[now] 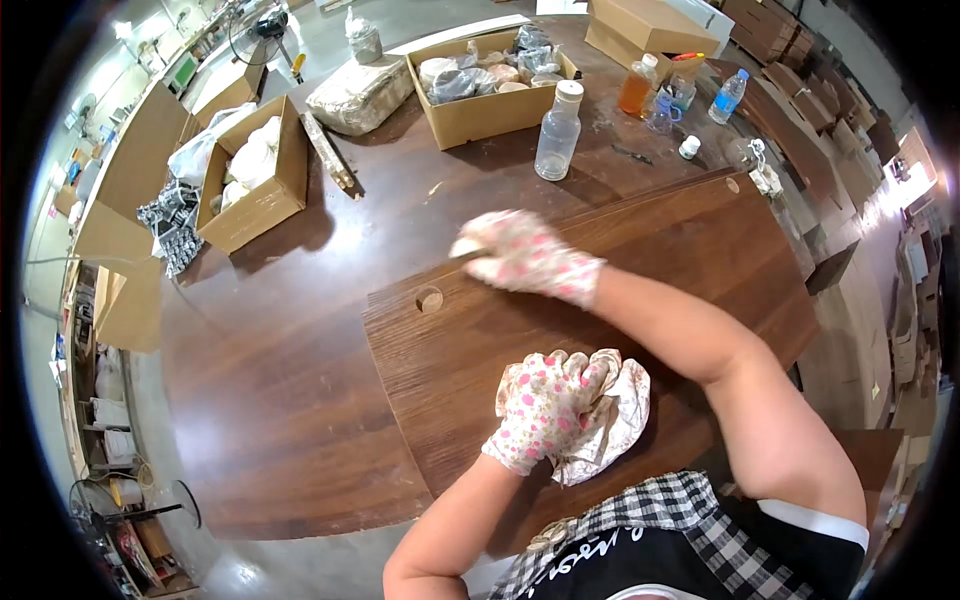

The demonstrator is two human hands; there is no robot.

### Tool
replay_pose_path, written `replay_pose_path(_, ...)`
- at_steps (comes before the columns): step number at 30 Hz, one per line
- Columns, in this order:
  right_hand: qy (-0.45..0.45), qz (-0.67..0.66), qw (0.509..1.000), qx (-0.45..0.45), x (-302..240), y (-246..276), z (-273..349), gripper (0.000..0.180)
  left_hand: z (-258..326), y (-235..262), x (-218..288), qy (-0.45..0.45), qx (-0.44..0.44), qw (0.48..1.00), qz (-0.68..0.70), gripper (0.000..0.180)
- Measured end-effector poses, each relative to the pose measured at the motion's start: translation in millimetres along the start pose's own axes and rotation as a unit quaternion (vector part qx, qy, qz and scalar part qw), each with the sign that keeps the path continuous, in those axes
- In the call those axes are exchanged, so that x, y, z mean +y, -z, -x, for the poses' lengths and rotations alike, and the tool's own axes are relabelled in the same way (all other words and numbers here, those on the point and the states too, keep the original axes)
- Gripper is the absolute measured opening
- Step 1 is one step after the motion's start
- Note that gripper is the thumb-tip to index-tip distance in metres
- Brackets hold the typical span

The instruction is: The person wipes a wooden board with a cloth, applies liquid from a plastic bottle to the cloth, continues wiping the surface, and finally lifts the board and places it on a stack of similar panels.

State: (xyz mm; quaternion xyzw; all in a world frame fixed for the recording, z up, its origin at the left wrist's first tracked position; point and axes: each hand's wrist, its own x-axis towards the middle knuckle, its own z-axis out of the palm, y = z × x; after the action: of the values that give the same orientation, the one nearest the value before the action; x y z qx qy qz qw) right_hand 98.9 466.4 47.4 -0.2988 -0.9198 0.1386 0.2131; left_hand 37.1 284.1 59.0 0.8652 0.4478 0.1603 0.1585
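On the near half of the dark wooden desk (270, 400) lies a brown wood-grain panel (700, 250), flat, with a round hole (429, 299) near its far-left corner and a smaller one (733, 185) near its far-right corner. Both hands wear floral-print gloves and rest on this panel. The left hand (543, 408) presses a crumpled pale rag (615, 420) against the panel's near part, fingers curled over the cloth and gripping it. The right hand (525, 255) reaches across to the panel's far edge, clenched around a thin tool (468, 256) whose tip pokes out to the left; what kind of tool it is cannot be told. The two hands are apart, the right one farther from the body and slightly to the left of the rag.

Beyond the panel, a clear plastic bottle with a white cap (557, 132) stands upright on the desk. Behind it sits an open cardboard box (490, 90) filled with wrapped bundles. To the left, a second open cardboard box (255, 175) holds white bags. Farther right stand an amber-filled bottle (637, 86) and a blue-capped water bottle (729, 96).
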Motion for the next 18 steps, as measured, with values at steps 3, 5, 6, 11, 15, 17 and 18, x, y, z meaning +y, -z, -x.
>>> replay_pose_path(3, -0.092, 0.070, 0.993, -0.009, 53.4, 59.9, 47.6, 0.020, 2.9, -1.3, -3.1, -0.010, 0.021, 1.000, -0.007, 0.039)
replay_pose_path(5, -0.286, 0.139, 0.947, -0.042, 77.1, 90.6, 69.7, 0.022, 0.9, -0.2, -0.4, -0.003, 0.026, 1.000, 0.002, 0.038)
replay_pose_path(6, -0.325, 0.077, 0.942, -0.041, 69.7, 95.7, 71.6, 0.023, 1.8, 0.7, -0.1, 0.000, 0.027, 1.000, 0.003, 0.038)
replay_pose_path(11, -0.090, 0.012, 0.996, 0.019, -0.3, 20.1, 17.0, 0.024, 1.8, -1.5, -1.2, -0.002, 0.008, 1.000, 0.007, 0.039)
replay_pose_path(15, 0.006, -0.012, 0.996, -0.086, -64.8, -31.2, -50.9, 0.026, -2.3, -11.6, -3.8, -0.022, 0.024, 0.999, 0.009, 0.031)
replay_pose_path(17, -0.069, -0.027, 0.992, -0.107, -80.7, -46.9, -65.9, 0.030, 1.1, -6.6, -3.5, -0.004, 0.017, 1.000, 0.010, 0.037)
replay_pose_path(18, -0.077, -0.042, 0.990, -0.114, -81.1, -39.8, -61.6, 0.029, 3.1, -3.1, -3.1, 0.003, 0.019, 1.000, 0.010, 0.039)
